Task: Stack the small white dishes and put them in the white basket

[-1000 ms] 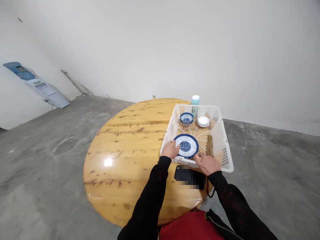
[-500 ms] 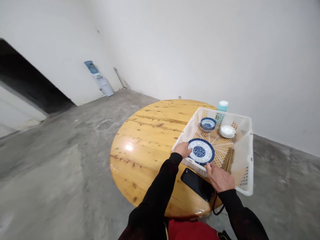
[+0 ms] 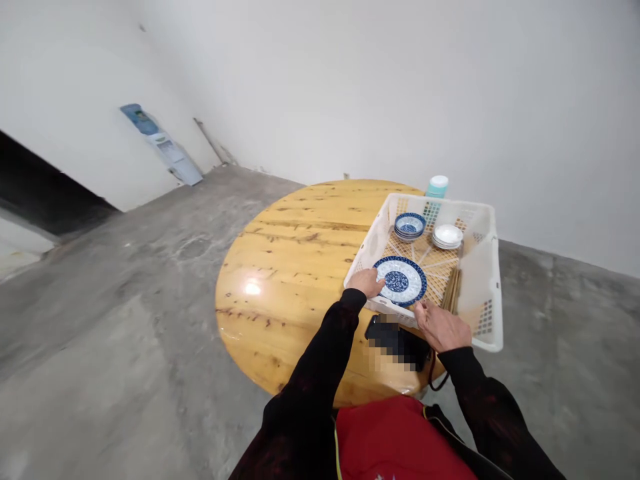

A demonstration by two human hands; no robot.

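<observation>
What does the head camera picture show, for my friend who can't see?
Two hands, left and right, grip a blue plate inside a white basket on a round wooden table. Small bowls sit further back.

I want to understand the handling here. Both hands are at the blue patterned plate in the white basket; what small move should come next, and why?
Probably lift the blue patterned plate straight up. The left hand touches its left rim, the right hand is at its near edge, and the white basket has walls higher than the plate, so it likely must clear the near wall before coming toward the person.
</observation>
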